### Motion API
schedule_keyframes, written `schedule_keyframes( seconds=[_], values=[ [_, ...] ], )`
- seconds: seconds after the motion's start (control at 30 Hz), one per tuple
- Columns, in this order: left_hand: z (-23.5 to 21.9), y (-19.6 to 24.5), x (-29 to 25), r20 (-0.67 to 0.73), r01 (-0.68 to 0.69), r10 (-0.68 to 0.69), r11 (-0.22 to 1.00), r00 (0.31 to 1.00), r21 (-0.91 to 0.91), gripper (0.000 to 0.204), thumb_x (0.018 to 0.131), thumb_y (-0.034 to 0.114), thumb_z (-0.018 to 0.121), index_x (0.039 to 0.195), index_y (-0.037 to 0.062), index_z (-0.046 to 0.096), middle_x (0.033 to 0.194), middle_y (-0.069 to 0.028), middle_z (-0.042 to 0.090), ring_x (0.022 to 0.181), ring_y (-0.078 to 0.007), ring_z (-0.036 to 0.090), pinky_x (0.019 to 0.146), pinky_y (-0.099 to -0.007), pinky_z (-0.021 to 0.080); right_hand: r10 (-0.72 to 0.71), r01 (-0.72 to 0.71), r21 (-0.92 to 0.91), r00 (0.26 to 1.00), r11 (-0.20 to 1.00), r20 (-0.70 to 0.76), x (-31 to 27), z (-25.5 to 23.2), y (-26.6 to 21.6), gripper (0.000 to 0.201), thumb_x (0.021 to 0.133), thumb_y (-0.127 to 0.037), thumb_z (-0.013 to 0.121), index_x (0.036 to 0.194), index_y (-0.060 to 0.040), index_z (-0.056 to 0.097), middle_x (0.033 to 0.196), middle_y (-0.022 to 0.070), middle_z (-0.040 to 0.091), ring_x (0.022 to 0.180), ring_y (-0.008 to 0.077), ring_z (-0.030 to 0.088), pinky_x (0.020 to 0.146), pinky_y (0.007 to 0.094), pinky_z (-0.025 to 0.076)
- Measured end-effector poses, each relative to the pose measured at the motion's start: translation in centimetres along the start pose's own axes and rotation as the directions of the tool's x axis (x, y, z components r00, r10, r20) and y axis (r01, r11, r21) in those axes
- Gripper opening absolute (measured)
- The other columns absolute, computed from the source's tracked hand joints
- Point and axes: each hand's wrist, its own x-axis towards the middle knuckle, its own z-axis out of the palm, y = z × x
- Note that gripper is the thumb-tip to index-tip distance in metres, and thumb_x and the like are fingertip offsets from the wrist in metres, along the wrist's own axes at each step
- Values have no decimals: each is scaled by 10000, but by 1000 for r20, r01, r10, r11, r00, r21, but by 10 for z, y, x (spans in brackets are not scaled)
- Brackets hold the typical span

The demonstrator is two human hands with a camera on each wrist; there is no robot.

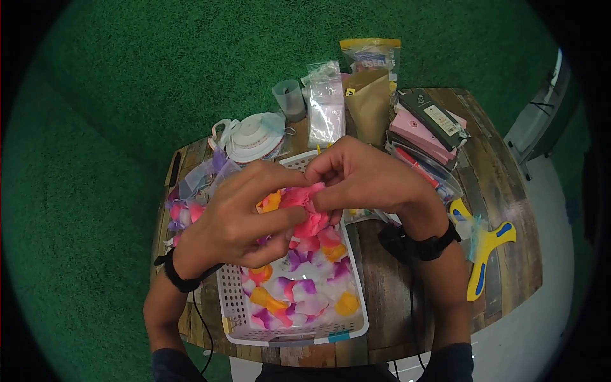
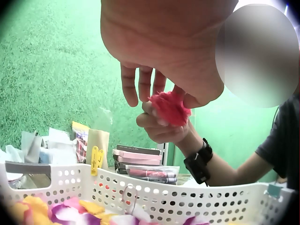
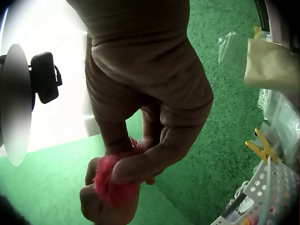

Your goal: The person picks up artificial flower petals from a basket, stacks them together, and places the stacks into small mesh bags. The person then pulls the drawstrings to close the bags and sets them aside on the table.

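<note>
Both hands meet above a white perforated basket [image 1: 232, 305], at a ruffled bunch of pink artificial petals [image 1: 313, 224]. My left hand [image 1: 238, 216] pinches the bunch between thumb and finger, its other fingers extended in the left wrist view. From the other side my right hand [image 1: 379, 178] grips the same bunch [image 3: 114, 185], thumb pressed flat against it in the right wrist view. Loose petals [image 1: 304, 294] in white, purple, pink and orange lie spread inside the basket below.
Left of the basket are bagged petals [image 1: 184, 213] and a white ribbon roll [image 1: 254, 137]. A grey cup [image 1: 289, 100], clear packets [image 1: 326, 105] and a brown paper bag [image 1: 369, 105] stand behind. Stacked boxes [image 1: 429, 127] and a yellow-blue tool [image 1: 487, 258] sit right. Yellow clip [image 2: 97, 160] grips the rim.
</note>
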Motion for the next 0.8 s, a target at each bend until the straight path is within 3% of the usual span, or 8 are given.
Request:
schedule_keyframes(
  seconds=[0.1,0.17,0.3,0.37,0.47,0.8],
  values=[
    [7,2,-3,-34,-9,11,999,999,54,293,636,85,755,915,60,672,1178,-186,595,912,-323,638,745,-393,545,-34,34,-2,999,999,-17,0,-2,0,138,844,-79,669,899,46,685,767,59,689,632,105,670,579,231,553],
    [9,4,-5,-41,43,-40,996,998,82,421,594,106,838,968,42,655,1170,-219,587,977,-373,644,747,-391,575,-49,52,50,997,997,-52,-1,-1,-3,145,845,-82,674,909,46,685,773,62,690,629,113,670,592,240,564],
    [9,5,-9,-49,102,-97,989,994,103,493,589,66,850,1035,38,643,1186,-225,583,993,-365,650,762,-371,584,-64,70,110,996,991,-58,-2,-3,-6,153,847,-81,674,934,44,685,785,69,691,641,121,672,603,244,571],
    [8,6,-8,-71,147,-138,980,988,136,419,705,-9,742,1105,52,634,1124,-193,612,847,-280,679,662,-326,583,-56,71,157,994,985,-96,-5,-3,-11,164,846,-86,678,952,40,682,820,77,694,682,129,676,617,245,573],
    [5,9,-6,-52,213,-208,967,977,137,419,723,-42,710,1123,53,628,1055,-166,629,795,-249,681,620,-309,574,-75,99,196,989,976,-131,-4,-3,-10,178,848,-91,680,965,43,679,858,82,698,720,133,678,648,255,578],
    [2,6,-9,-77,148,-136,971,988,188,408,740,-42,701,1130,54,629,991,-159,637,781,-252,678,605,-314,564,-143,156,136,985,978,-99,-3,2,-10,276,860,-166,742,1011,52,666,881,85,701,735,135,677,665,266,574]
  ],
)
